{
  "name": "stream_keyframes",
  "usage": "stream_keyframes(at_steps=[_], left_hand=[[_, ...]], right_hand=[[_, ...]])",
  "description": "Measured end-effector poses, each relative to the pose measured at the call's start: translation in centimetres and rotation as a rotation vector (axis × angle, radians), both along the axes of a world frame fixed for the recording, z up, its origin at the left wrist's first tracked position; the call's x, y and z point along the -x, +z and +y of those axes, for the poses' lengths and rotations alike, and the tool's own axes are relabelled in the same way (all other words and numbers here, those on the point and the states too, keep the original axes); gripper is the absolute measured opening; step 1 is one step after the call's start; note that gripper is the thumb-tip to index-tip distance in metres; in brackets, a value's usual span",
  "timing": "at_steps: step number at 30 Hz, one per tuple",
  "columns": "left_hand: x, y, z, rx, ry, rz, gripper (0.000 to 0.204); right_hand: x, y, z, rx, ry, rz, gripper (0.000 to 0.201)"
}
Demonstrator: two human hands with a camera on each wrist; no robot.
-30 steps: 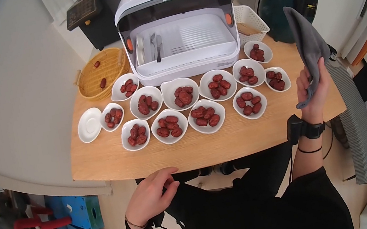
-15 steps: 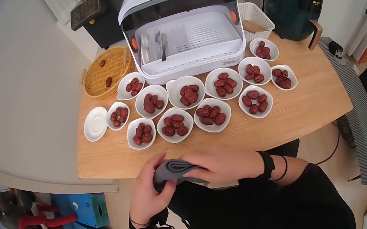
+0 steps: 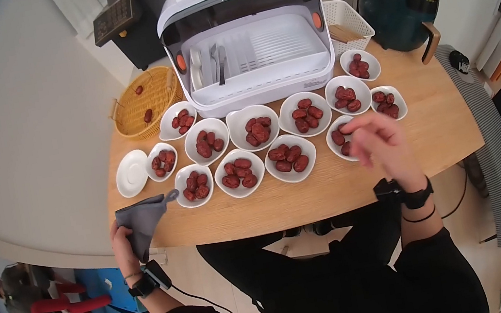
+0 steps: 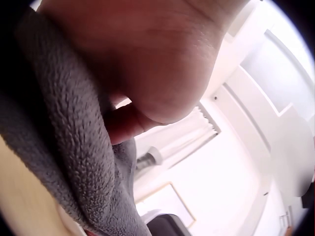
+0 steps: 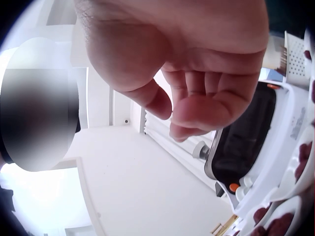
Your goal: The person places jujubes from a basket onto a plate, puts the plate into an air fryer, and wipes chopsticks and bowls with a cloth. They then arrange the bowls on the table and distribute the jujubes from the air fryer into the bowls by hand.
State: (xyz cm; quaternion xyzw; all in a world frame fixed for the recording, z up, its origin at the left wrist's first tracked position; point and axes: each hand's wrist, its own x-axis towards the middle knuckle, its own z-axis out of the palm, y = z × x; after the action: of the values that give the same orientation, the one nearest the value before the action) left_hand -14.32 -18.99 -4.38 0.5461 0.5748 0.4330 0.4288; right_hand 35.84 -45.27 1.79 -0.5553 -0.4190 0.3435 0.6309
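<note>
At the table's left front edge my left hand (image 3: 124,249) grips a grey cloth (image 3: 142,222), which hangs in folds with its hanging loop toward the bowls. In the left wrist view the fuzzy cloth (image 4: 83,137) runs past my thumb and palm. My right hand (image 3: 386,145) is over the right front, its fingers loosely bent and holding nothing. It overlaps a white bowl (image 3: 334,142) of red dates there. The right wrist view shows the same hand (image 5: 182,64) with nothing between thumb and fingers. Several white bowls of dates, among them a front one (image 3: 241,190), stand in rows.
Behind the bowls stands a white dish box (image 3: 253,93) with its lid up. A wicker basket (image 3: 126,127) with two dates and a white saucer (image 3: 132,174) are at left. A white plastic basket (image 3: 352,20) and a green air fryer (image 3: 400,2) stand at back right.
The cloth was in my right hand, came between both hands at the front edge, and is now in my left hand at the left. My right hand has moved back to the right without it.
</note>
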Motion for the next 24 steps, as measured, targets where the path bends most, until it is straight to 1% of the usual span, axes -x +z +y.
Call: stream_keyframes(at_steps=[2, 3, 5, 6, 7, 8, 9, 10, 11, 12, 13, 14, 15, 17, 18, 20, 22, 24], left_hand=[[0.4, -1.2, 1.9, 0.054, 0.109, 0.629, 0.035], [1.4, -4.7, 2.8, -0.245, 0.228, 0.909, 0.036], [1.4, -5.7, 3.2, -0.275, 0.231, 0.908, 0.038], [1.5, -5.9, 3.3, -0.304, 0.23, 0.903, 0.042], [1.8, -6.5, 3.6, -0.393, 0.25, 0.974, 0.045], [0.8, -5.2, 2.7, -0.39, 0.266, 0.982, 0.045], [-0.5, -4.0, 1.9, -0.375, 0.296, 1.129, 0.045], [-2.0, -2.8, 1.5, -0.357, 0.33, 1.275, 0.044], [-2.7, -2.4, 1.5, -0.445, 0.323, 1.23, 0.04], [-2.9, -2.0, 2.0, -0.464, 0.23, 1.132, 0.035], [-3.2, -1.5, 2.4, -0.481, 0.14, 1.033, 0.031], [-4.3, -0.6, 2.6, -0.494, 0.049, 0.9, 0.021], [-6.1, 0.5, 2.1, -0.466, -0.003, 0.864, 0.017], [-8.4, 0.6, 2.5, -0.392, -0.15, 0.719, 0.017], [-9.0, -0.1, 3.1, -0.438, -0.227, 0.741, 0.018], [-10.8, -0.6, 3.3, -0.434, -0.321, 0.874, 0.019], [-12.8, -0.5, 2.7, -0.299, -0.363, 0.926, 0.018], [-13.2, -1.6, 3.1, -0.348, -0.325, 0.98, 0.018]], right_hand=[[-2.7, -0.4, -1.3, -0.123, -0.133, 0.067, 0.016], [-3.9, -0.8, -1.9, -0.176, -0.192, 0.117, 0.017], [-5.8, -0.7, -2.6, -0.262, -0.305, 0.15, 0.021], [-6.5, -0.4, -2.8, -0.265, -0.296, 0.157, 0.021], [-7.2, 0.0, -3.0, -0.328, -0.395, 0.241, 0.021], [-8.0, 0.1, -3.1, -0.388, -0.489, 0.327, 0.022], [-9.3, -0.1, -3.2, -0.389, -0.471, 0.336, 0.022], [-10.9, -0.4, -3.3, -0.507, -0.441, 0.429, 0.023], [-12.6, -0.7, -3.3, -0.624, -0.409, 0.525, 0.024], [-14.5, -0.9, -3.1, -0.628, -0.387, 0.536, 0.024], [-16.4, -1.2, -2.9, -0.719, -0.289, 0.571, 0.024], [-18.1, -1.6, -2.5, -0.811, -0.19, 0.606, 0.024], [-19.5, -2.1, -1.9, -0.816, -0.165, 0.618, 0.024], [-21.8, -3.3, -0.4, -0.859, -0.172, 0.695, 0.025], [-22.8, -4.0, 0.3, -0.867, -0.149, 0.706, 0.025], [-23.7, -5.2, 1.4, -0.868, -0.093, 0.772, 0.027], [-23.3, -5.8, 2.1, -0.869, -0.109, 0.809, 0.027], [-22.0, -5.5, 2.4, -0.851, -0.128, 0.824, 0.028]])
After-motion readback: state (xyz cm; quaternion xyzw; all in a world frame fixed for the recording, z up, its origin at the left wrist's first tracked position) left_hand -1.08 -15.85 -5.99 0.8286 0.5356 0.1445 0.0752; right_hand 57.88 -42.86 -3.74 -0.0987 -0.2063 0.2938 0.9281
